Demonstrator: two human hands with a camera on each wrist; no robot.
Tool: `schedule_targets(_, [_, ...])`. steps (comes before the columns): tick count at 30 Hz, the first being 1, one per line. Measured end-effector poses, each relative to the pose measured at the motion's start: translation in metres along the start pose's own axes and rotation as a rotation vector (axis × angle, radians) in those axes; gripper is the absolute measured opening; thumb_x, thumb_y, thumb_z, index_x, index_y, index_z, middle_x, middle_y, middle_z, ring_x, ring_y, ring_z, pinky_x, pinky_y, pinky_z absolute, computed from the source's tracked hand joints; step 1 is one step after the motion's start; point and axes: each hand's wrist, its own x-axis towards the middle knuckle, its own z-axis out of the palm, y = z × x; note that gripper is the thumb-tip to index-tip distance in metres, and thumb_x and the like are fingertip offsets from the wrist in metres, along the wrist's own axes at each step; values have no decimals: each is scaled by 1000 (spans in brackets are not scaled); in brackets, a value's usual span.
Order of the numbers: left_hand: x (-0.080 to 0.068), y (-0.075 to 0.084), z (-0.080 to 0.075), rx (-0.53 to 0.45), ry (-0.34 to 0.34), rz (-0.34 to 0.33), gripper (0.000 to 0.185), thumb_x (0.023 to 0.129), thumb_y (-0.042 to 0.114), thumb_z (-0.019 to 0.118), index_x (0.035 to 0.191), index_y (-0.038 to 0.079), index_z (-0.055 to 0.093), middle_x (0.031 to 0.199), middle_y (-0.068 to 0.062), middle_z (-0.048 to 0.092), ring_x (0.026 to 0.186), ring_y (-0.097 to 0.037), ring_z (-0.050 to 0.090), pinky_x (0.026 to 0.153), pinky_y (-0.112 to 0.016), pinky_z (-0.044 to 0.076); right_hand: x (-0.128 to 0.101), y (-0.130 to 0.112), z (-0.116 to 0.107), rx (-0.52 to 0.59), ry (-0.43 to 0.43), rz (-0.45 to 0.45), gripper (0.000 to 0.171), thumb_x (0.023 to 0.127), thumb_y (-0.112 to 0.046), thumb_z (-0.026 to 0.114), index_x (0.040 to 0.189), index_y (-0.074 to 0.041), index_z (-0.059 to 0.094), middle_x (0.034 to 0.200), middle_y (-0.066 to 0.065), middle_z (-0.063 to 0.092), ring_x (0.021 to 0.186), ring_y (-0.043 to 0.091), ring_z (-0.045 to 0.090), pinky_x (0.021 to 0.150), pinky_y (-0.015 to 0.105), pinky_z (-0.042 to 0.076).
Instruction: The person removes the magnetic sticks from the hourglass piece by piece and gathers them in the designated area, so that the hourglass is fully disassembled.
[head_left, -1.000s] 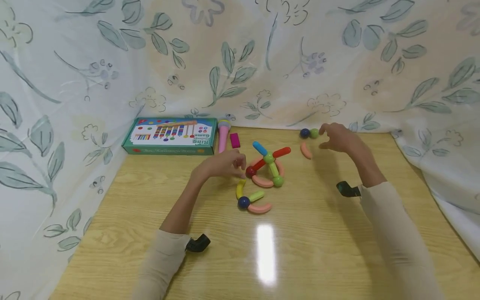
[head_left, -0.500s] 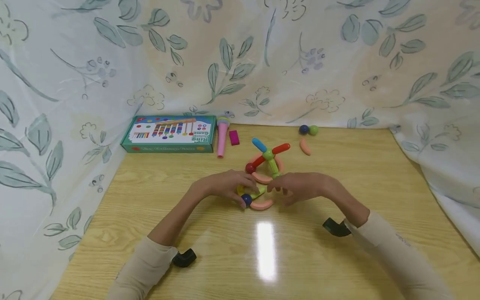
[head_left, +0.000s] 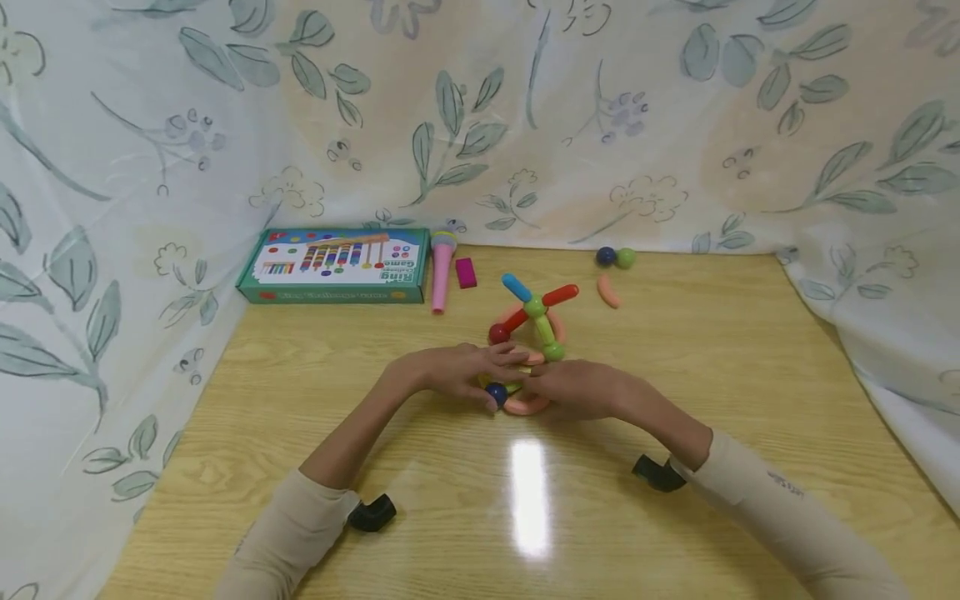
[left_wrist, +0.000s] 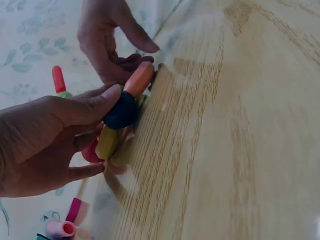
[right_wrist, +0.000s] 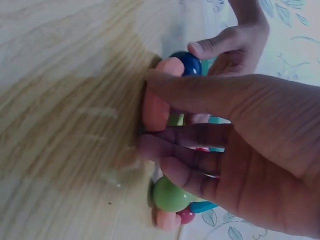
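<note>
My left hand (head_left: 461,371) holds a navy ball (left_wrist: 121,112) of a small ball-and-stick toy piece, its thumb on the ball and the fingers behind. A yellow stick (left_wrist: 107,142) and a salmon curved stick (right_wrist: 156,107) join that ball. My right hand (head_left: 581,387) grips the salmon stick, thumb on one side and fingers by its end. The hands partly hide the piece in the head view. Just behind it stands a larger ball-and-stick build, with a green ball (head_left: 534,307) carrying a blue stick (head_left: 516,287) and a red stick (head_left: 561,292).
At the back left lies a game box (head_left: 333,267), with a pink toy microphone (head_left: 441,279) and a magenta block (head_left: 466,272) beside it. Toward the back right are a navy ball (head_left: 606,256), a green ball (head_left: 626,257) and a loose salmon stick (head_left: 608,291). Floral cloth (head_left: 570,192) borders the table.
My right hand came from the loose balls at the back right to the small piece. My left hand moved down onto its navy ball, and both hands now meet there.
</note>
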Motion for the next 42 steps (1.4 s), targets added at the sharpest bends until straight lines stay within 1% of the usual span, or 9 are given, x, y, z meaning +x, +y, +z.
schedule_targets(3, [0,0,1,-8,-18,-15,63,104,28,64,162,27,38,178,-1,11,166,-32,2,131,-60,19,1,0,3,-7,22,18,41,108,-29,58,147,-16,61,128,7,72,112,26,74,97,47,60])
schedule_targets(7, [-1,1,3,-15,-32,-45,61,106,30,61,162,29,37,178,0,8,166,-31,-3,129,-66,17,4,1,6,-24,39,-5,39,109,-33,54,143,-16,65,128,8,73,111,26,75,95,47,60])
schedule_targets(14, [-1,0,3,-46,-35,-67,62,105,32,62,162,29,37,178,1,7,166,-29,-5,129,-67,13,8,2,2,-79,-6,-99,24,109,-26,56,121,-15,75,110,1,75,103,15,73,92,34,61])
schedule_targets(18, [0,0,3,-50,-44,-72,61,105,31,62,161,29,38,178,1,7,166,-29,-6,131,-64,11,7,1,-2,-81,-52,-126,19,106,-17,61,118,-12,75,107,1,75,100,12,69,90,29,59])
schedule_targets(21, [1,1,3,-57,-46,-70,60,105,29,61,161,27,38,178,0,6,166,-29,-7,132,-61,10,7,1,-4,-62,-75,-121,17,106,-17,62,115,-12,76,107,0,74,99,11,68,90,28,58])
schedule_targets(23, [0,1,3,-65,-50,-71,60,105,27,61,161,26,39,178,-1,5,166,-29,-7,133,-59,10,7,1,-5,-22,-111,-127,18,106,-22,62,108,-12,77,98,-3,72,92,10,65,86,26,56])
schedule_targets(28, [-3,-2,4,-72,-65,-88,60,105,23,62,160,21,40,178,-2,4,165,-30,-10,134,-56,9,6,1,-5,78,-168,-86,38,108,-41,55,86,-16,73,73,-10,47,69,4,43,68,21,41])
schedule_targets(33, [-5,-2,4,-83,-78,-93,60,105,25,61,161,20,39,178,-3,2,165,-31,-14,133,-59,7,-7,11,-9,73,-113,-16,36,107,-38,59,79,-16,67,68,-11,38,62,3,38,62,20,34])
schedule_targets(42, [-3,2,2,-91,-91,-99,60,106,25,60,161,21,38,178,-4,0,165,-32,-15,133,-59,4,-47,39,-41,83,-79,69,12,99,-14,71,87,-18,70,79,-7,53,75,6,47,68,21,41])
